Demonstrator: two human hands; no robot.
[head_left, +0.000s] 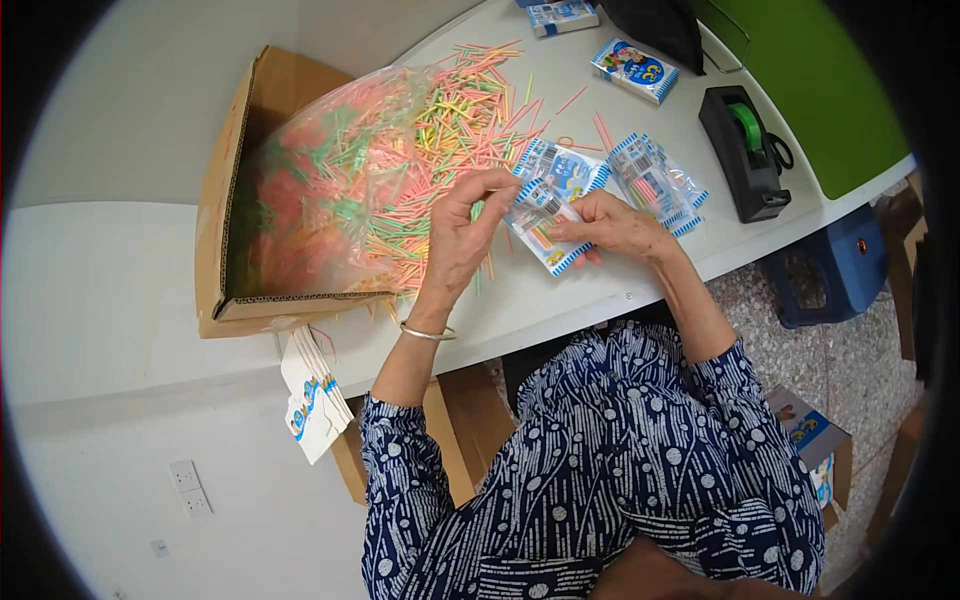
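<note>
Navy-and-white patterned shirt [620,440] is closest to the lens, down at 5 o'clock. Up at 1, both hands are on one clear-and-blue packet of pastel sticks [543,212]: left hand [460,232] pinching its upper-left corner, right hand [615,230] clamped on the right side. Loose pastel sticks [455,130] are heaped around 12, cardboard box [219,205] at 10, black tape dispenser [742,165] at 2.

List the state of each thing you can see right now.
Cardboard box: open
Loose sticks: spread outside the box
Held packet: sticks inside; sealing unclear
Left hand: pinching packet edge
Right hand: gripping packet
Other packets: lying on table
Tape dispenser: loaded with green tape
</note>
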